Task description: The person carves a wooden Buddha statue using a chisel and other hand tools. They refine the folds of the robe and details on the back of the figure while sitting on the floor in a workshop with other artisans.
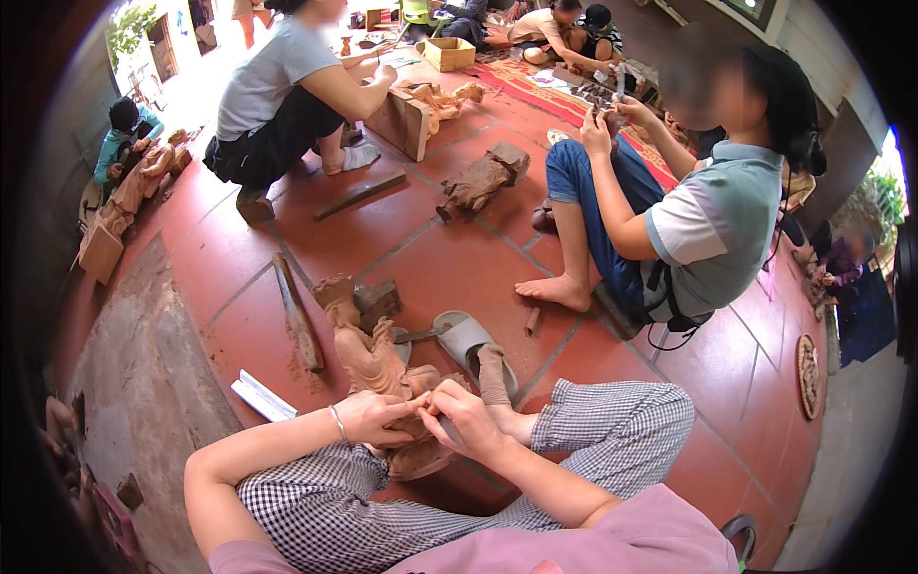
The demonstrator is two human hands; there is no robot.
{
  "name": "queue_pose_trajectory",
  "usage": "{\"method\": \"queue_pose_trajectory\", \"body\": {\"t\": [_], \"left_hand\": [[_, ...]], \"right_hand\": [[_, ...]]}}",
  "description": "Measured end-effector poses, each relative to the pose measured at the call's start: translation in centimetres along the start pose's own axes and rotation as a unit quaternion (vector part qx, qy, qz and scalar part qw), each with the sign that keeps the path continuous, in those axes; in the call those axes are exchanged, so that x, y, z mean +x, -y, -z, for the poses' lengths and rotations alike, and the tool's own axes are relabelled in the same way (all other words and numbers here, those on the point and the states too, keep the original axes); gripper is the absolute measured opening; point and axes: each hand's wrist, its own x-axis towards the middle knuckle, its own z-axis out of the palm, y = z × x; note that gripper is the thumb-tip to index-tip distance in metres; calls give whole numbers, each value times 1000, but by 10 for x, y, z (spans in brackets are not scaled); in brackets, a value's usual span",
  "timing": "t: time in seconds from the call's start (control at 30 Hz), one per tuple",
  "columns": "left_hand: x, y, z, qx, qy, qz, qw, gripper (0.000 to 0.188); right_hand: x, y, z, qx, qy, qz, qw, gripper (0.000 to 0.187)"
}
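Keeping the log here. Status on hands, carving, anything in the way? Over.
Left hand on carving. Right hand closed on grey tool, tip unclear. Carving partly hidden by hands. Slipper close beside carving, clear of hands.

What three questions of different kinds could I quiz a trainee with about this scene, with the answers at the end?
1. True or false: the person wearing the camera has a bracelet on the left wrist.
2. Which thing does the left hand rest on? A) a slipper; B) a carved wooden figure; C) a wooden box.
3. Fill in the blank: this person's trousers have a ____ pattern.

Key: 1. True. 2. B. 3. Checked.
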Motion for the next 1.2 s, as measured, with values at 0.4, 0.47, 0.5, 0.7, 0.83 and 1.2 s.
{"method": "queue_pose_trajectory", "body": {"t": [0.4,0.47,0.5,0.7,0.83,1.2], "left_hand": [[0,-6,6,12,45,37,998,85],[-1,-9,5,0,34,58,998,83],[-2,-10,4,-5,29,69,997,82],[0,1,3,32,36,-4,999,80],[-4,-6,3,-8,31,65,997,81],[-2,0,1,5,7,21,1000,89]], "right_hand": [[5,7,4,19,-17,7,1000,9],[4,7,1,29,-39,3,999,8],[-1,5,-1,26,-38,-6,999,8],[-12,13,2,-31,0,-54,998,8],[-4,9,-5,10,-56,-33,998,9],[-6,6,-2,15,-31,-36,999,8]]}}
